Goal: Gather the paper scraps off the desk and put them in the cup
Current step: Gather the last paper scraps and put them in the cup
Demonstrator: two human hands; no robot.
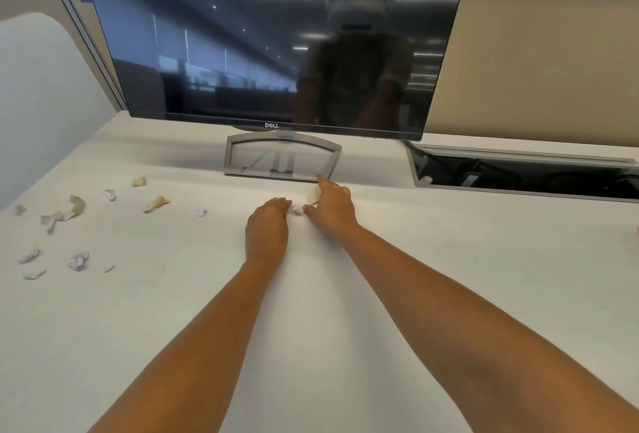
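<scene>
Both arms reach straight out over the white table [449, 260], and the hands meet near its middle, just short of the monitor [269, 35] at 12 o'clock.

The left hand [268, 225] lies palm down with its fingers bent forward, the tips against a white scrap [296, 208]. Whether they pinch it or only touch it cannot be told. The right hand [333, 204] sits at 2 o'clock from the left one, with fingers apart. Its forefinger points straight at the lower right corner of the stand [281, 159], and its thumb stretches back to the other side of the white scrap. That scrap lies on the table between the two hands.

A tan scrap [314, 196] shows just past the right thumb, partly hidden by the hand.

A small scrap [201, 210] lies alone at 9 o'clock from the hands. Further out, from 9 to 10 o'clock, more scraps [79, 261] are strewn towards the table's left edge, some white, some tan, each apart from the next.

At 2 o'clock, an open cable slot [518, 173] runs along the back of the table.
</scene>
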